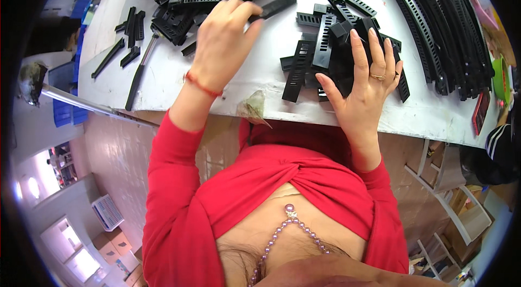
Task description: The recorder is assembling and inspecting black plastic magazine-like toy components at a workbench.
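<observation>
On the table point(179, 78), the left hand point(228, 32) grips 1 strip point(278, 7), the right hand point(364, 89) lies open over the right pile point(340, 30), and work seems unfinished.

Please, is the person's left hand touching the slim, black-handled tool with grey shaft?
Apart: the head view shows white tabletop between the left hand and the tool.

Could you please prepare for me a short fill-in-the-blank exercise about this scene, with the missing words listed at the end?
1. The piece held by the left hand is coloured ____.
2. The right hand wears a gold-coloured ____.
3. Both sleeves are coloured ____.
4. In the picture, the long slotted strips lie toward the ____ end of the white table.

Missing words: black; ring; red; right.
</observation>
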Motion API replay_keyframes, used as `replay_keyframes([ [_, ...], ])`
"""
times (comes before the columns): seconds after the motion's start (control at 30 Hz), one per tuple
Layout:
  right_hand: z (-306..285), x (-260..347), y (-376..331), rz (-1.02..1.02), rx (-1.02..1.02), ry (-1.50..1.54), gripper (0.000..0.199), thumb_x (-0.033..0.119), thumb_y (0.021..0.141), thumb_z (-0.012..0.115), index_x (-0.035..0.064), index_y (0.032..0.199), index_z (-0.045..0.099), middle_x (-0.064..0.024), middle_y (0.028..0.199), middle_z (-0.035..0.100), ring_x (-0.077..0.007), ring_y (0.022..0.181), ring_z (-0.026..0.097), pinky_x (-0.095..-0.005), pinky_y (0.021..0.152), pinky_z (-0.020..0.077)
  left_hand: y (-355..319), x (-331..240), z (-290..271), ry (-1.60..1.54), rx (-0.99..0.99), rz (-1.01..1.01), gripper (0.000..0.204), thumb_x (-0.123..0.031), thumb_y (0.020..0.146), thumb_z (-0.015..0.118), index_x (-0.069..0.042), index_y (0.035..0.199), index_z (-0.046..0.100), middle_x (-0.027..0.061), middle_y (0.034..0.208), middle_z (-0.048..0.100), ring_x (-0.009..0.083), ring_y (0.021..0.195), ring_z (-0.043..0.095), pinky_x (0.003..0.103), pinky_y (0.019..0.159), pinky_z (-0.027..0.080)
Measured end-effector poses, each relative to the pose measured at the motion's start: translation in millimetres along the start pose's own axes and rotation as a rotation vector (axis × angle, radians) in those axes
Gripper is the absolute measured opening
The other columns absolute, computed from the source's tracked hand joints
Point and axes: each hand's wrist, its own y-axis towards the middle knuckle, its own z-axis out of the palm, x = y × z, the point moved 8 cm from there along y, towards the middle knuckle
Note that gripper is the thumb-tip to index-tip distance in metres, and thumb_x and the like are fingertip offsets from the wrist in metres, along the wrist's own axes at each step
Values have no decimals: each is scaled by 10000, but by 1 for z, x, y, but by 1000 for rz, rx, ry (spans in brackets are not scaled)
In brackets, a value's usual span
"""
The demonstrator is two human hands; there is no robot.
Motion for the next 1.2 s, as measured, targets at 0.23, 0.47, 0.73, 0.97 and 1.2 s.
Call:
replay_keyframes([
  [0.23,-5,2,1,4,21,28,841,516,832,781,175,1537,476,-97,1599,404,-331,1508,276,-580,1219,107,-33,13,-71,52,-296,214,334,84,794,784,-71,1089,762,68,962,667,247,982,689,334,809,576],
  [0.47,-3,2,-1,-24,-5,21,839,582,826,758,196,1524,496,-85,1589,408,-334,1502,282,-608,1209,101,69,103,-130,239,-371,39,254,-20,858,772,-60,1107,737,84,1056,674,227,952,658,337,815,542],
  [0.73,0,7,1,-18,-21,18,838,590,822,751,204,1521,494,-63,1593,409,-328,1500,290,-626,1198,126,110,162,-74,168,-194,300,219,-182,836,844,-69,1005,762,98,1060,669,251,875,689,316,752,569],
  [0.97,-4,1,0,-2,-17,-3,808,623,827,731,227,1501,525,-78,1562,431,-341,1482,303,-647,1193,101,115,2,11,-7,-28,465,199,-240,895,768,-45,935,761,69,938,718,257,904,663,377,823,524],
  [1.2,-1,6,-1,-17,-31,8,807,623,830,729,225,1502,523,-83,1557,434,-345,1485,302,-660,1192,96,125,24,92,141,320,118,394,-430,859,739,-43,903,798,126,899,754,285,914,700,405,845,528],
])
